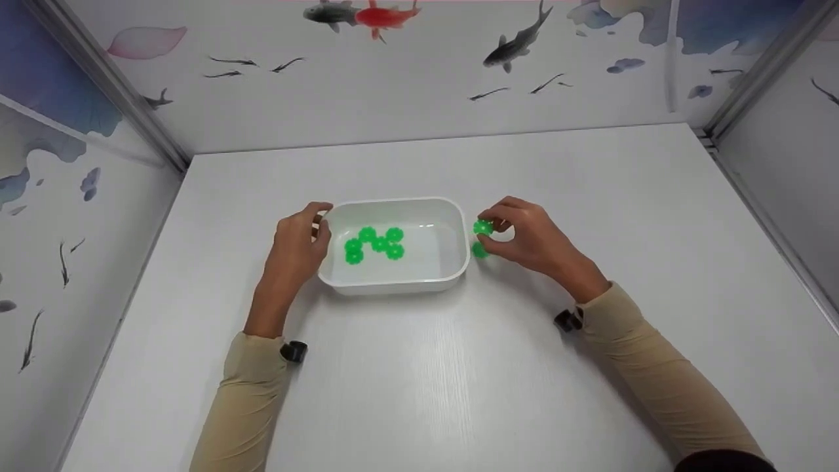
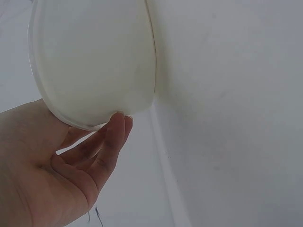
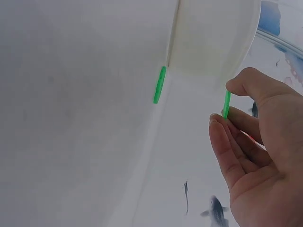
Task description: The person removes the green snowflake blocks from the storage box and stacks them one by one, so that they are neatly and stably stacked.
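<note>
- Beige sleeves (image 1: pixel 252 387) extend from the near side, left and right.
- Right hand (image 1: pixel 532 237) pinches a green piece (image 1: pixel 484 227) between thumb and fingertips, just right of the white tray (image 1: pixel 393 284).
- Second piece (image 1: pixel 480 250) lies beneath it on the table (image 1: pixel 387 387).
- Other pieces (image 1: pixel 380 244) lie inside, mostly left.
- Left hand (image 1: pixel 298 246), fingers curled, grips the tray's left end.

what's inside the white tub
Six green flower-shaped pieces show inside the white tub, mostly toward its left side. Anything directly under them is hidden.
</note>
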Tool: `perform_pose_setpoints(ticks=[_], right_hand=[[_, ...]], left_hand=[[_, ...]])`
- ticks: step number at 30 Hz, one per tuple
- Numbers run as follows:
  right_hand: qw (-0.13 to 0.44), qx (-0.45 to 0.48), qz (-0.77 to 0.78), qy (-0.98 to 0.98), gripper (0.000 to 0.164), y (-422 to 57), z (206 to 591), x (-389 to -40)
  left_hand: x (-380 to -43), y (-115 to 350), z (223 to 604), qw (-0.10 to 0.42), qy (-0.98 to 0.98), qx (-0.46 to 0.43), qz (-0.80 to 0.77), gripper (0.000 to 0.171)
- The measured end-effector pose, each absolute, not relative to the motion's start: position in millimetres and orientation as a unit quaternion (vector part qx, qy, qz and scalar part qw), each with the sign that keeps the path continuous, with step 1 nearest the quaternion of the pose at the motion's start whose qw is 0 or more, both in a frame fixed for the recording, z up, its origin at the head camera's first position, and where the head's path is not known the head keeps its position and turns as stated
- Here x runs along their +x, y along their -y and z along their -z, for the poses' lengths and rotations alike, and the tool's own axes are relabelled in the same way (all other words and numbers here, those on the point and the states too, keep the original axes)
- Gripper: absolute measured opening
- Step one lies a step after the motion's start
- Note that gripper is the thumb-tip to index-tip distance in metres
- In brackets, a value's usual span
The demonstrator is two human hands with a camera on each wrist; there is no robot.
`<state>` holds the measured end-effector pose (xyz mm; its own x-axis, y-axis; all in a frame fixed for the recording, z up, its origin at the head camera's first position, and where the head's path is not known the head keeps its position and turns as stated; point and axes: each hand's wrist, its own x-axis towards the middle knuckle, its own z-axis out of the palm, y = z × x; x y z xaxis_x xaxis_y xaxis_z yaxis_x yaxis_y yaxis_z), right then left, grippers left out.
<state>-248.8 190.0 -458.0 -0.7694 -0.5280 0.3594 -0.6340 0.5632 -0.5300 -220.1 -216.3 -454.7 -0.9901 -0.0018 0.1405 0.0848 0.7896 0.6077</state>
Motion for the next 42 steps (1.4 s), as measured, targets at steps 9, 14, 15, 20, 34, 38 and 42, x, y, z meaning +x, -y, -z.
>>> perform_pose_setpoints(ticks=[9,14,15,20,34,38,42], right_hand=[[-0.020,0.296,-0.293,0.909,0.033,-192.5,457.9,-252.9],[-0.064,0.291,-0.278,0.913,0.032,-192.1,458.1,-253.5],[-0.071,0.292,-0.275,0.913,0.032,-192.0,458.2,-253.6],[-0.081,0.305,-0.261,0.912,0.030,-192.0,459.4,-254.6],[-0.093,0.311,-0.254,0.911,0.034,-189.5,460.4,-253.5],[-0.094,0.317,-0.256,0.908,0.036,-189.3,461.2,-254.6],[-0.096,0.320,-0.256,0.907,0.037,-189.4,462.0,-255.8]], left_hand=[[-219.5,217.2,454.5,0.062,0.942,-0.020,0.328,0.041],[-220.5,217.3,455.2,0.060,0.943,-0.021,0.328,0.041],[-220.6,217.4,455.3,0.061,0.943,-0.022,0.328,0.040],[-219.9,217.9,455.0,0.066,0.942,-0.028,0.327,0.040],[-220.9,218.0,454.5,0.067,0.943,-0.029,0.325,0.040],[-220.7,217.8,454.7,0.067,0.943,-0.030,0.326,0.040],[-220.2,217.7,454.8,0.067,0.942,-0.030,0.326,0.040]])
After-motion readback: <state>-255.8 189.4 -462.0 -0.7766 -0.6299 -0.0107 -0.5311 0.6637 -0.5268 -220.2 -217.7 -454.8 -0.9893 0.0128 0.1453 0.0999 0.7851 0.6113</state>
